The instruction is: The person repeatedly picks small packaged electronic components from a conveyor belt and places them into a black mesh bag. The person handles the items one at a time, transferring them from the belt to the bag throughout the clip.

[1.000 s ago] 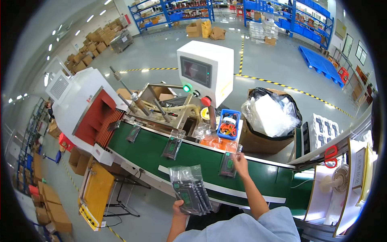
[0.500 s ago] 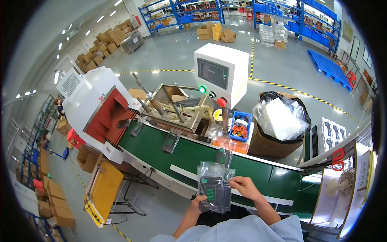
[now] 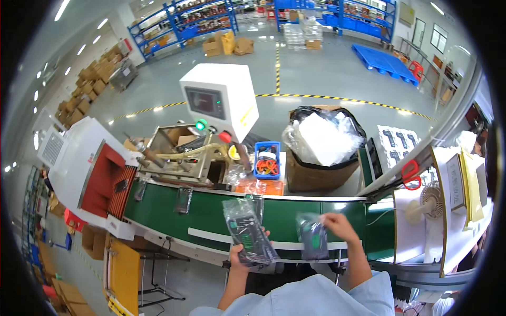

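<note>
Packet stack (image 3: 250, 237) left, single packet (image 3: 313, 239) right; behind the conveyor (image 3: 155, 208), the basket (image 3: 266, 145) seemingly holds tools (image 3: 268, 167).

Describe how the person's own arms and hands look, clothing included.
The person wears a light-blue fabric top; its short right sleeve ends near the elbow, leaving the right forearm bare. The left hand and right hand are ungloved, with no wristwear visible.

Left hand (image 3: 237, 256) has a bag stack (image 3: 246, 229), right hand (image 3: 340, 227) one loose bag (image 3: 312, 238), both by the green belt (image 3: 211, 213)'s near edge.
</note>
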Demonstrator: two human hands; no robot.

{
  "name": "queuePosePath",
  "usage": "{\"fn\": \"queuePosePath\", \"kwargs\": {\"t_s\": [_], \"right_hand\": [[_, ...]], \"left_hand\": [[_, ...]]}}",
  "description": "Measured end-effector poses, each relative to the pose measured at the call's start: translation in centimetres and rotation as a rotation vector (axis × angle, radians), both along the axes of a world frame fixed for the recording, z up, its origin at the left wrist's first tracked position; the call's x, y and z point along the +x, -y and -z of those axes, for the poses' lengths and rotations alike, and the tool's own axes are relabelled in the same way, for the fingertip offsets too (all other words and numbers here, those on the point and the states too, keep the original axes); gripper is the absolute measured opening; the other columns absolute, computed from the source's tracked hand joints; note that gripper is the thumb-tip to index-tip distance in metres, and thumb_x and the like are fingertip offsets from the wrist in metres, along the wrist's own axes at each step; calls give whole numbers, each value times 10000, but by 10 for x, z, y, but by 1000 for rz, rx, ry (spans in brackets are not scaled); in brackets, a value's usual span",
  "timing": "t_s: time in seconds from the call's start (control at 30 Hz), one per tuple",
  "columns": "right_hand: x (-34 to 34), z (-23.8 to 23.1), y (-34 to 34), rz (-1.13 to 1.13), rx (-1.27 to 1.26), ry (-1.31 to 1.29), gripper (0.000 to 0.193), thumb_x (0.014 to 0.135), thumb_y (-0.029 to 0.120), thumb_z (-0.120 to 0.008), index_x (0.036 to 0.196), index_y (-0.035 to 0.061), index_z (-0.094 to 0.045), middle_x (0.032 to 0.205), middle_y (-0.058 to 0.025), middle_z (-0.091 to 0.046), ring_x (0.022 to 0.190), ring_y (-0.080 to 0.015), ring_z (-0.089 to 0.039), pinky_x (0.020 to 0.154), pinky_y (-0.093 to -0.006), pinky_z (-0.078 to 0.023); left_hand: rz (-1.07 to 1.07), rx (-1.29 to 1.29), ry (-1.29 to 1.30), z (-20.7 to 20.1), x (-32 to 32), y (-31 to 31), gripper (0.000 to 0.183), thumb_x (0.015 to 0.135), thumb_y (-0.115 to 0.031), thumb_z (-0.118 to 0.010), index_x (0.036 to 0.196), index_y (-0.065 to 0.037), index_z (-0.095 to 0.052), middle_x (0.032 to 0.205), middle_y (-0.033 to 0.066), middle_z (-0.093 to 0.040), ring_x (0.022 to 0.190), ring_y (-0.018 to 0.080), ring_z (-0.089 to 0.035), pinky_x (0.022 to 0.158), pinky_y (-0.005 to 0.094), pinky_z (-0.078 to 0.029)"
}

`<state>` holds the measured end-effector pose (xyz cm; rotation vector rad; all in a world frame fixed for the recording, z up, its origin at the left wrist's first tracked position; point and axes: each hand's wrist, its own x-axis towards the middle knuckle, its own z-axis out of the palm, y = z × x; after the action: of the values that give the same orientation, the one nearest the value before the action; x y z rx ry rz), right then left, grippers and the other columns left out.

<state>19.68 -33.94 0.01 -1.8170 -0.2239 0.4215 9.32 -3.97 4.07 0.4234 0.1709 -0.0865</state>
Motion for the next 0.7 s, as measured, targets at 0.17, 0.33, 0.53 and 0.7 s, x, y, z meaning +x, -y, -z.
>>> {"fn": "queuePosePath", "kwargs": {"t_s": [0.17, 0.33, 0.53, 0.7], "right_hand": [[52, 85, 98, 425, -244, 73, 264, 827, 225, -561, 771, -24, -626, 609, -30, -562, 586, -89, -511, 556, -247, -404], [80, 171, 96, 634, -321, 212, 224, 803, 205, -582, 849, -3, -650, 640, -81, -605, 576, -145, -546, 560, -296, -426], [86, 169, 52, 731, -535, 256, 232, 786, 218, -561, 861, 19, -653, 799, -215, -588, 767, -367, -566, 690, -416, -442], [80, 144, 45, 680, -704, 258, 309, 793, 233, -577, 958, -25, -615, 802, -203, -592, 740, -358, -557, 689, -424, -431]], "left_hand": [[98, 57, -26, 18, -13, -9, 741, 627, -376, -567, 1218, 36, -395, 1092, 244, -521, 971, 363, -561, 844, 520, -468], [124, 88, -108, 19, -26, 7, 761, 612, -362, -596, 1219, 46, -386, 1095, 252, -515, 977, 357, -557, 823, 513, -480], [112, 92, -11, 33, -41, 11, 754, 627, -280, -649, 1252, 32, -366, 1176, 228, -486, 1043, 330, -530, 887, 452, -446], [177, 91, -24, 14, -36, 13, 680, 671, -201, -624, 1257, 34, -369, 1210, 212, -474, 1064, 321, -523, 910, 450, -429]]}}
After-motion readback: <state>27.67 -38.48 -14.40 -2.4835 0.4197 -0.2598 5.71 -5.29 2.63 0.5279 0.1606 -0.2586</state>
